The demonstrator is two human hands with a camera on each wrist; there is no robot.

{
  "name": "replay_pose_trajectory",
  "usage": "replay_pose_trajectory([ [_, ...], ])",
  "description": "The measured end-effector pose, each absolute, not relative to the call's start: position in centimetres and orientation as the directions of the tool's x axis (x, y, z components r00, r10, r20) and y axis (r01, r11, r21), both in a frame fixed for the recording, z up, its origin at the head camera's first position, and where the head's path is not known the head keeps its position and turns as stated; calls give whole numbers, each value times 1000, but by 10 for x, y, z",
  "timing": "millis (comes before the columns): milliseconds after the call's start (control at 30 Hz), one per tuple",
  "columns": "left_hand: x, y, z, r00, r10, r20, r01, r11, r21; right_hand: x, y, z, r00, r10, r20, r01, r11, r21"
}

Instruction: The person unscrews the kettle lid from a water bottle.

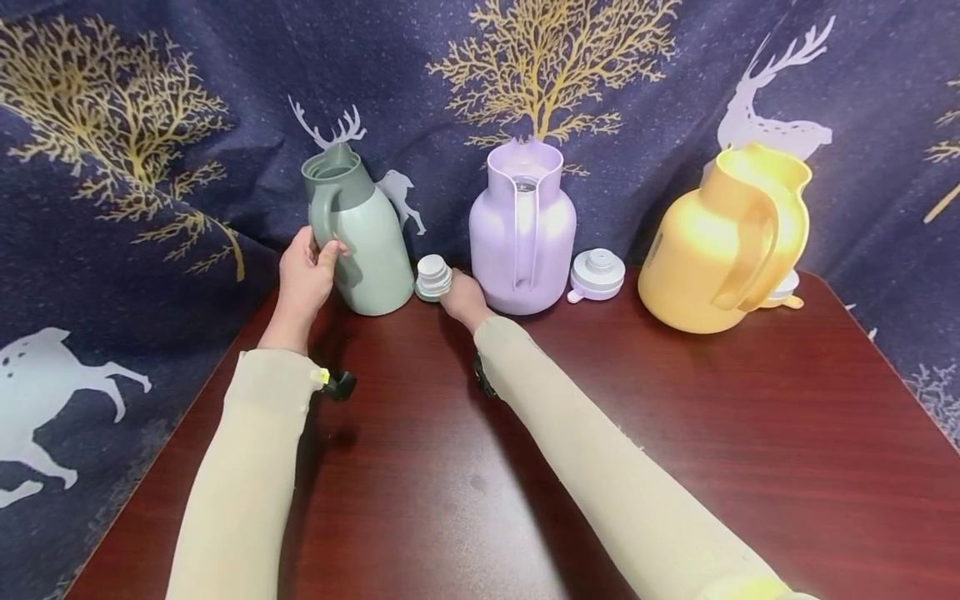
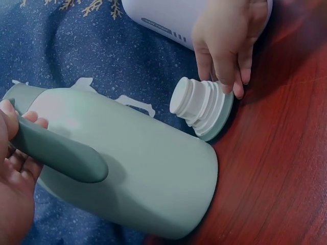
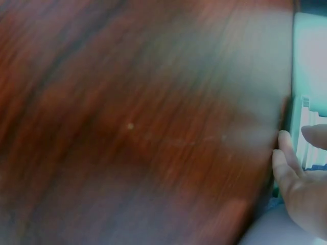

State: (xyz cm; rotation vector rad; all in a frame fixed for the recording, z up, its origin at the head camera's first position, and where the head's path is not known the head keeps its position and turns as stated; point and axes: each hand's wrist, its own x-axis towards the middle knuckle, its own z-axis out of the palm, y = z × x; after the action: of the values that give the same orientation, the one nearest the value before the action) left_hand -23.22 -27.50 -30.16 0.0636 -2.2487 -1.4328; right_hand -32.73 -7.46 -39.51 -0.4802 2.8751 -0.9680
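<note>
A pale green vacuum jug (image 1: 371, 250) with a darker green neck stands at the left of the table, its top uncovered. My left hand (image 1: 306, 271) grips its handle, fingers curled round it in the left wrist view. Beside the jug's base, a green and white stopper lid (image 2: 204, 104) sits with its white plug upward. My right hand (image 1: 467, 298) holds the lid's right edge, with thumb and fingers on either side of the rim. A lilac jug (image 1: 495, 242) stands just right of that hand.
A lilac and white lid (image 1: 597, 275) lies right of the lilac jug. Farther right stands a yellow jug (image 1: 690, 258), partly hiding another lid (image 1: 786, 287) behind it. The dark red table (image 1: 420, 483) meets a blue patterned cloth (image 1: 420, 75) at the back.
</note>
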Motion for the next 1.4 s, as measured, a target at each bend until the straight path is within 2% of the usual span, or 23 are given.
replay_pose_trajectory([
  [200, -233, -274, -301, -883, -306, 355, 187, 464, 866, -329, -74, -395, -926, -377, -16, -283, 722, -632],
  [433, -233, -277, -299, -896, -283, 342, 180, 471, 863, -345, -74, -400, -906, -406, -123, -184, 637, -749],
  [500, -233, -278, -299, -897, -281, 340, 180, 469, 865, -357, -75, -417, -907, -416, -66, -229, 619, -751],
  [600, -234, -279, -299, -902, -276, 332, 173, 473, 864, -367, -76, -426, -906, -421, -51, -245, 618, -747],
  [667, -234, -278, -298, -906, -267, 330, 173, 478, 861, -359, -74, -420, -910, -412, -50, -238, 617, -750],
  [733, -234, -277, -297, -908, -258, 331, 175, 483, 858, -341, -71, -396, -908, -404, -114, -183, 625, -759],
  [867, -233, -278, -296, -910, -252, 329, 170, 497, 851, -327, -70, -385, -912, -400, -93, -197, 624, -756],
  [933, -233, -280, -296, -914, -252, 318, 157, 504, 849, -335, -73, -394, -909, -406, -92, -208, 634, -745],
  [1400, -232, -286, -294, -939, -214, 269, 136, 489, 861, -329, -71, -390, -918, -388, -78, -183, 590, -787],
])
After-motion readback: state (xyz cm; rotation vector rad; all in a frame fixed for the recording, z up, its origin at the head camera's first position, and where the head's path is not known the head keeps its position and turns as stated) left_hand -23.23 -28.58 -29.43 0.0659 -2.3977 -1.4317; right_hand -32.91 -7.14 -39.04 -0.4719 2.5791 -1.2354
